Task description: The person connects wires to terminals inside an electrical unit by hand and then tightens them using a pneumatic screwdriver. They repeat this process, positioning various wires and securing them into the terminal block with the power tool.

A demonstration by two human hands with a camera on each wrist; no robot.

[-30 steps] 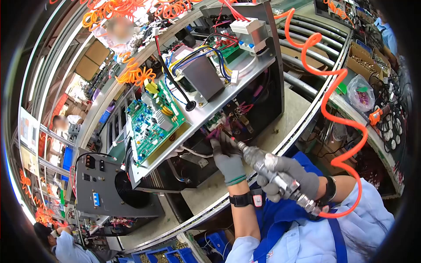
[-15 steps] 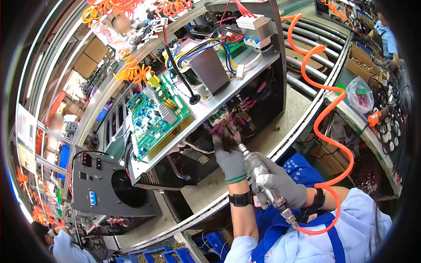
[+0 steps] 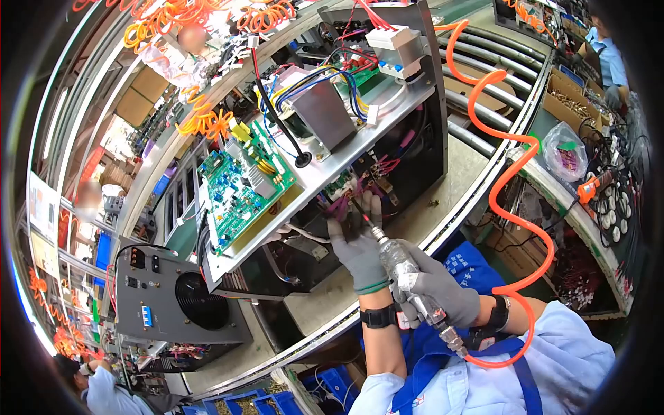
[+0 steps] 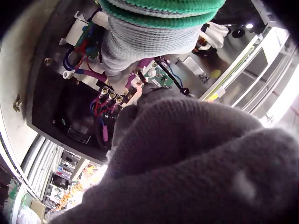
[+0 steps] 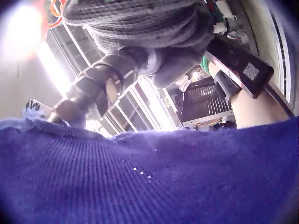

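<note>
Casing point(image 3: 423, 158) with purple wires point(image 3: 339, 207) inside

Side counter point(image 3: 600, 243): clear plastic bag point(image 3: 564, 149) near left edge, orange item point(image 3: 589, 189) just beside; open cardboard box point(image 3: 557, 111) toward far end.

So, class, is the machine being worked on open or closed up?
Open: the machine shows its green circuit board uncovered, and the left hand reaches inside.

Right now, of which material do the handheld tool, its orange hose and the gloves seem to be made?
Tool: probably metal, given its silvery shine; body seems wrapped in something clear.
Hose: likely plastic, glossy, bent in coils.
Gloves: matte knitted fabric; wrist views show ribbed stitches.
</note>
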